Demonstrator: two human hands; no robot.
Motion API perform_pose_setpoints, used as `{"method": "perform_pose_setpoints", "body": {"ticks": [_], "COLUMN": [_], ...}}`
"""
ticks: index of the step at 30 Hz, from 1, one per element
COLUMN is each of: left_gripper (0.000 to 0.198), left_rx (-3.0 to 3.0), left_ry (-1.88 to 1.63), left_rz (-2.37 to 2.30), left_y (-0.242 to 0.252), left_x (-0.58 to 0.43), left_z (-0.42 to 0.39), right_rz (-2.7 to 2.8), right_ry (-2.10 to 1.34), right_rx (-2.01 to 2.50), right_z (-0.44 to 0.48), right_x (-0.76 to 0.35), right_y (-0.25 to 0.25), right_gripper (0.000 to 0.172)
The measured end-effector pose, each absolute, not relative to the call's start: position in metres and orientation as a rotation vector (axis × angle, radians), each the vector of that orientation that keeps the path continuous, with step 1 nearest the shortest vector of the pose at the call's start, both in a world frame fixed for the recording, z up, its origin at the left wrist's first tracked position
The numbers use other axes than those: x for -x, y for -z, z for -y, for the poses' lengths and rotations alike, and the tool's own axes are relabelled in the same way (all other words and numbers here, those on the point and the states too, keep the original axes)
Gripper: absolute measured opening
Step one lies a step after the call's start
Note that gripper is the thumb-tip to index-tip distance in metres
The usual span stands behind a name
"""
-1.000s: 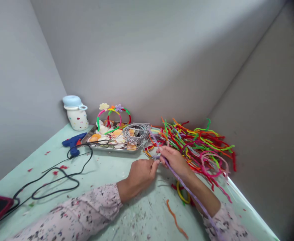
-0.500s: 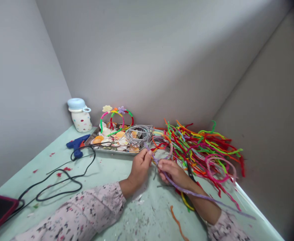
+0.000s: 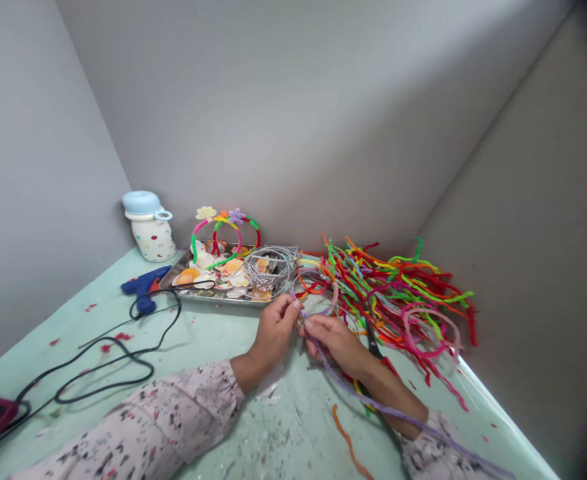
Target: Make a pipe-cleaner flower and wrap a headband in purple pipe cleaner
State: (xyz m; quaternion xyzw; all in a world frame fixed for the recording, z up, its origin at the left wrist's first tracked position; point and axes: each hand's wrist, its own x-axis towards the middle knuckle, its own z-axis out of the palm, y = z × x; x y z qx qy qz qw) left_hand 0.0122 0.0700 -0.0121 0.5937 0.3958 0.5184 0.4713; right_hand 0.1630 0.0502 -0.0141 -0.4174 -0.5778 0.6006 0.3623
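My left hand and my right hand meet at the middle of the pale green table. Both pinch a thin grey headband that a long lilac pipe cleaner winds onto. The lilac strand trails from my right hand down along my right forearm to the lower right corner. Just behind the hands lies a big heap of coloured pipe cleaners.
A metal tray with shells and grey headbands stands at the back, decorated headbands leaning behind it. A blue glue gun with a black cord lies left. A spotted jar sits in the corner. An orange pipe cleaner lies near.
My left hand has risen from the table to pinch the headband beside my right hand. The lilac strand's free end has swung lower right.
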Motion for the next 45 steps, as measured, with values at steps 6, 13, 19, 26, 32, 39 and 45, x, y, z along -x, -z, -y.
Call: {"method": "perform_pose_setpoints", "body": {"ticks": [6, 13, 19, 26, 32, 39, 45], "left_gripper": [0.031, 0.032, 0.029, 0.029, 0.028, 0.029, 0.034], "left_rx": [-1.358, -1.311, -1.222, -1.178, -1.141, -1.204, -1.233], "left_ry": [-1.311, -1.324, -1.314, -1.331, -1.331, -1.339, -1.349], "left_rz": [-1.009, -1.019, -1.023, -1.034, -1.001, -0.984, -0.983], "left_y": [0.017, 0.022, 0.022, 0.022, 0.025, 0.027, 0.027], "left_x": [-0.01, -0.009, -0.01, -0.012, -0.012, -0.012, -0.011], "left_z": [-0.075, -0.079, -0.081, -0.081, -0.084, -0.083, -0.082], "right_rz": [1.511, 1.533, 1.594, 1.67, 1.639, 1.617, 1.626], "right_ry": [-1.564, -1.537, -1.484, -1.392, -1.418, -1.417, -1.415], "right_rx": [1.112, 1.111, 1.113, 1.128, 1.119, 1.097, 1.078], "right_z": [-0.048, -0.045, -0.046, -0.045, -0.046, -0.046, -0.046], "right_x": [-0.163, -0.166, -0.168, -0.167, -0.168, -0.17, -0.172], "right_y": [0.016, 0.013, 0.015, 0.008, 0.012, 0.009, 0.01], "right_gripper": [0.032, 0.029, 0.028, 0.026, 0.025, 0.028, 0.026]}}
